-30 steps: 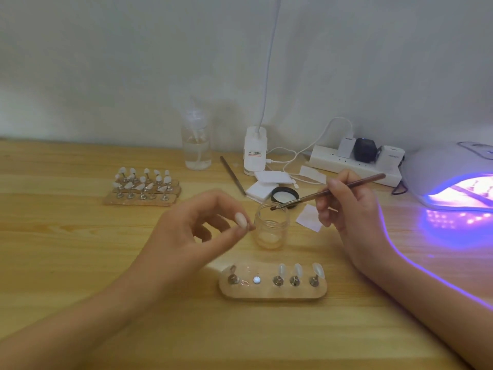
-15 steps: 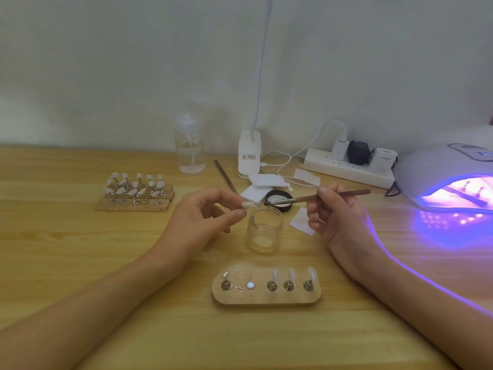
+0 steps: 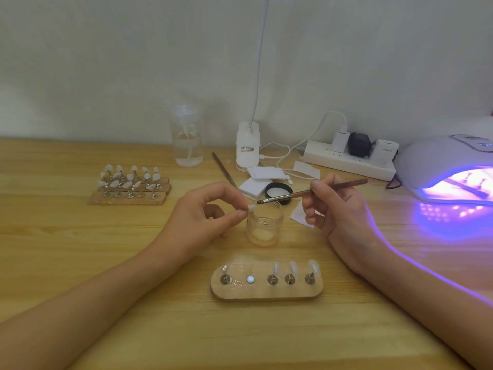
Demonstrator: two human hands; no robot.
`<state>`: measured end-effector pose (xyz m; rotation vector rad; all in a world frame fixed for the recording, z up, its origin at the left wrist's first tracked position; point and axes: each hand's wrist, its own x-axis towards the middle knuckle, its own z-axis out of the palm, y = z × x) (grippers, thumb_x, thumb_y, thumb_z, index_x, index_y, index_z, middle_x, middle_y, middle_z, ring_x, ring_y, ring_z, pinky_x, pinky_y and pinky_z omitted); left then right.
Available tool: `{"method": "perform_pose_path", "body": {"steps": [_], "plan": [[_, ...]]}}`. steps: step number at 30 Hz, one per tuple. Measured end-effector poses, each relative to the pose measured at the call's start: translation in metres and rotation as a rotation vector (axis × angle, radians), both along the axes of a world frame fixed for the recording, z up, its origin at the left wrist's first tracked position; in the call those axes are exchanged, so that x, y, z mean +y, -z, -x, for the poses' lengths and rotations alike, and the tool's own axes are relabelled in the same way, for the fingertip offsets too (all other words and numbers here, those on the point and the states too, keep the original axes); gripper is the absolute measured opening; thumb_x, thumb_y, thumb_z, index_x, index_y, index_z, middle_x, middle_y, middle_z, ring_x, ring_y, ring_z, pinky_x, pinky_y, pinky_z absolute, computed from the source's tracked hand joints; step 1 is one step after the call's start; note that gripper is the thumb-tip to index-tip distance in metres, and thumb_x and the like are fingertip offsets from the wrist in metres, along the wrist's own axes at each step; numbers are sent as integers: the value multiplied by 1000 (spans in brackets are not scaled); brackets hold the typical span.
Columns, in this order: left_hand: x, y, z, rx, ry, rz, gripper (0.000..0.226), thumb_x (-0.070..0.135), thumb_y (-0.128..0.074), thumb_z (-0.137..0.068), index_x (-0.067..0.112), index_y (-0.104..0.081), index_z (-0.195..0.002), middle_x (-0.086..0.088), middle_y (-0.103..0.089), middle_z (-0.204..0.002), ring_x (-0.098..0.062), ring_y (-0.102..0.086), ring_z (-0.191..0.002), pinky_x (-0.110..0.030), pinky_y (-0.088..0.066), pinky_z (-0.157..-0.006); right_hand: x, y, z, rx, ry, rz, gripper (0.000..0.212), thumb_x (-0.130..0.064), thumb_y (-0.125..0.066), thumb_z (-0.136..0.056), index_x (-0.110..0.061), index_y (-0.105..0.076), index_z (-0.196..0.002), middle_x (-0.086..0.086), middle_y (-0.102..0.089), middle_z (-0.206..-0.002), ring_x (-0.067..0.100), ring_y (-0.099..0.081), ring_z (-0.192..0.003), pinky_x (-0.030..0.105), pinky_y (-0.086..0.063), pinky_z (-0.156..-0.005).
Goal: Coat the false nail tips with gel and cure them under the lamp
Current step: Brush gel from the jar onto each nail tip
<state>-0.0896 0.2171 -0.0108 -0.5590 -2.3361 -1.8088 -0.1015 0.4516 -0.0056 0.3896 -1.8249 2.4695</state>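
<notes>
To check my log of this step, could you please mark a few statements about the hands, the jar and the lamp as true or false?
1. The left hand pinches a nail tip by the rim of the glass jar. True.
2. The brush in the right hand is dipped into the jar. False: its bristles are above the rim, near the nail tip.
3. The lamp is off. False: it glows violet.
4. The three rightmost stands of the near wooden holder each bear a tip. True.
5. The black lid is on the jar. False: it lies on the table behind it.
</notes>
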Motion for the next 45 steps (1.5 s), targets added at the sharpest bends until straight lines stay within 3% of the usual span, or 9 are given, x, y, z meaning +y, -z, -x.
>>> {"method": "perform_pose_path", "body": {"steps": [8, 13, 19, 24, 38, 45], "plan": [[-2, 1, 1, 7, -3, -4, 15, 12, -76, -84, 25, -71, -79, 11, -69, -87, -11, -53, -55, -19, -47, -55, 0, 1, 2, 17, -54, -26, 16, -28, -67, -83, -22, -60, -70, 3, -63, -67, 11, -58, -59, 21, -48, -52], [-1, 1, 0, 8, -3, -11, 15, 8, -75, -84, 22, -71, -79, 12, -69, -86, -10, -52, -54, -17, -47, -53, -1, 1, 1, 20, 13, -63, 16, -25, -64, -83, -14, -53, -77, 3, -63, -64, 12, -58, -56, 21, -48, -50], [-1, 0, -1, 10, -9, -6, 17, 8, -75, -84, 23, -71, -78, 15, -68, -82, -9, -52, -53, -16, -46, -53, -2, 0, 0, 47, -10, -37, 20, -23, -66, -90, -16, -54, -75, 3, -63, -65, 12, -58, -57, 21, -48, -51], [0, 0, -1, 17, -21, 3, 17, 8, -75, -84, 23, -71, -78, 15, -68, -82, -10, -52, -52, -17, -46, -53, -2, 0, 0, 25, 42, -65, 19, -26, -64, -80, -12, -51, -78, 4, -62, -63, 13, -57, -55, 22, -48, -50], [-2, 0, -1, 38, -22, 23, 18, 10, -75, -84, 27, -71, -78, 17, -67, -81, -10, -49, -51, -15, -41, -50, -1, 0, 0, 82, 0, -43, 20, -27, -67, -83, -14, -52, -79, 3, -64, -66, 13, -59, -58, 22, -50, -53], [-1, 2, -1, 37, -25, 15, 16, 9, -75, -85, 23, -71, -78, 18, -63, -66, -8, -43, -48, -13, -36, -46, -2, 1, 0, 69, 47, -83, 20, -26, -65, -82, -12, -51, -80, 4, -64, -65, 14, -59, -57, 23, -50, -53]]}}
